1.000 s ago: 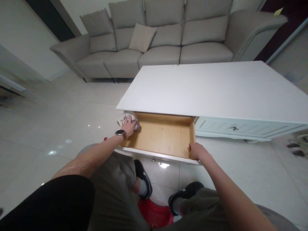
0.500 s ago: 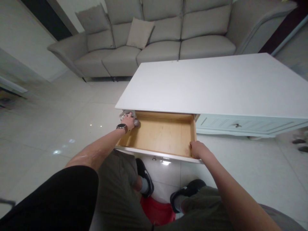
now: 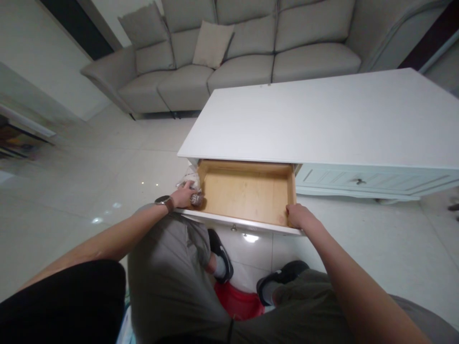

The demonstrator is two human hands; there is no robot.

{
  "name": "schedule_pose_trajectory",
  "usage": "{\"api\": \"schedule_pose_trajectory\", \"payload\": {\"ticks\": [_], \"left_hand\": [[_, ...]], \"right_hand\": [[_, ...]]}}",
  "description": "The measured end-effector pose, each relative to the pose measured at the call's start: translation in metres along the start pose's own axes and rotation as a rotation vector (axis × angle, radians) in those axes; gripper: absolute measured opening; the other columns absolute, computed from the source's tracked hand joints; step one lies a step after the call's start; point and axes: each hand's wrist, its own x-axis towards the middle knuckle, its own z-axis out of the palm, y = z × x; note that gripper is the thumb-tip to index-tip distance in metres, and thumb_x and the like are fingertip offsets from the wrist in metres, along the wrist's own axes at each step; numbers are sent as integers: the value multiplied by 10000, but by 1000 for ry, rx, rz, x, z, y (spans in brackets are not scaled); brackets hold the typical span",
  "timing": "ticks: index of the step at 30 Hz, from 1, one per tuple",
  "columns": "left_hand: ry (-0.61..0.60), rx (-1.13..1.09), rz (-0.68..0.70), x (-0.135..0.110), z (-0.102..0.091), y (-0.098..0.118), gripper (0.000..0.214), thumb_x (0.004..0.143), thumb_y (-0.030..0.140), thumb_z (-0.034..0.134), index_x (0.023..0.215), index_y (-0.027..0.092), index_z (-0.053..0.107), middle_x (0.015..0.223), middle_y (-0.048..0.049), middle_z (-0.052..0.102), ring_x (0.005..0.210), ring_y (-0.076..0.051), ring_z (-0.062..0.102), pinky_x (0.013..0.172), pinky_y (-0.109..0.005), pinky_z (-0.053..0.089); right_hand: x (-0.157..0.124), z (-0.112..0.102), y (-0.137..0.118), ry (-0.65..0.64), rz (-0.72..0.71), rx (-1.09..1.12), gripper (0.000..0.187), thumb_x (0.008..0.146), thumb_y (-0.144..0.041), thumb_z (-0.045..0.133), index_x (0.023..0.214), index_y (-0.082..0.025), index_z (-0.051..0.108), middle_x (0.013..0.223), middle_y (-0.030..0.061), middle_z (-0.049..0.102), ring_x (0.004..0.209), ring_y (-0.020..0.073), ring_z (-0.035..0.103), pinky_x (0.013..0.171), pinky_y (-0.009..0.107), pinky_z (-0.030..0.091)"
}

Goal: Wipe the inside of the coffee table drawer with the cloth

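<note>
A pulled-out wooden drawer [image 3: 247, 193] with a white front juts from the white coffee table [image 3: 304, 119] toward me. My left hand [image 3: 183, 195] is closed on a crumpled cloth [image 3: 191, 180], pale with a darker patterned part, draped over the drawer's left side wall near its front corner. A watch is on that wrist. My right hand [image 3: 298, 216] grips the drawer's right side wall close to the front corner, fingers curled over the edge. The drawer's inside shows bare wood.
A grey sofa [image 3: 251, 62] with a beige cushion [image 3: 213, 44] stands behind the table. A second, closed drawer front [image 3: 333, 180] is at the right. Below, between my feet, lies a red plastic basin or stool [image 3: 238, 302]. Glossy tiles cover the floor.
My left hand has slid the cloth along the drawer's left side wall toward me, nearer the front corner. My right hand keeps its hold on the right wall. The view has shifted slightly.
</note>
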Motion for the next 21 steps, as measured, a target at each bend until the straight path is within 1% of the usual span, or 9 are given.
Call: {"api": "schedule_pose_trajectory", "payload": {"ticks": [2, 4, 7, 9, 13, 16, 18, 21], "left_hand": [[-4, -3, 44, -7, 1, -2, 613, 619, 300, 759, 1228, 235, 725, 1602, -140, 344, 1398, -422, 416, 1171, -511, 339], [-6, -25, 43, -9, 1, -1, 611, 615, 297, 764, 1223, 243, 731, 1597, -135, 359, 1392, -429, 426, 1167, -509, 350], [5, -61, 10, -8, 0, -1, 689, 595, 308, 789, 1277, 277, 704, 1609, -118, 329, 1367, -429, 463, 1166, -494, 369], [32, -85, 7, -5, 2, -2, 755, 580, 323, 807, 1322, 295, 672, 1611, -105, 309, 1386, -415, 451, 1183, -470, 364], [70, -120, 25, 1, 5, -7, 800, 573, 288, 806, 1354, 278, 635, 1612, -96, 251, 1424, -374, 424, 1209, -403, 352], [80, -149, 36, 5, 7, -11, 824, 563, 239, 795, 1367, 256, 616, 1605, -93, 209, 1478, -369, 344, 1222, -370, 337], [83, -185, 38, 8, 8, -15, 837, 556, 228, 794, 1371, 247, 605, 1597, -89, 207, 1511, -372, 275, 1229, -362, 325], [88, -226, 27, 15, 10, -21, 837, 569, 266, 799, 1378, 230, 588, 1555, -99, 280, 1533, -391, 196, 1226, -378, 329]], "right_hand": [[-1, 1, 1, 8, -4, 5, 381, 927, -130, 488, 1252, -112, 687, 1211, 235, 673, 1081, 293, 690, 840, 337, 511], [-1, 2, 2, 9, -6, 8, 383, 938, -133, 470, 1256, -117, 684, 1215, 230, 666, 1082, 288, 688, 848, 335, 506], [-1, 4, 3, 9, -3, 14, 372, 956, -146, 458, 1254, -126, 679, 1224, 225, 654, 1082, 283, 685, 850, 327, 497], [-1, 4, 3, 8, 3, 17, 361, 965, -157, 457, 1247, -135, 681, 1227, 223, 648, 1075, 281, 688, 846, 323, 494], [-3, 3, 2, 14, 6, 13, 357, 976, -166, 444, 1242, -140, 682, 1220, 222, 644, 1065, 278, 693, 842, 322, 498], [-5, 1, 0, 12, 11, 5, 371, 976, -162, 433, 1256, -130, 674, 1213, 225, 644, 1069, 281, 693, 834, 319, 504], [-6, 1, -1, 6, 20, -1, 375, 979, -166, 432, 1266, -133, 670, 1218, 223, 642, 1071, 277, 694, 835, 316, 507], [-5, 1, -2, -2, 30, 0, 366, 978, -176, 452, 1268, -140, 671, 1223, 221, 637, 1071, 273, 695, 839, 314, 510]]}}
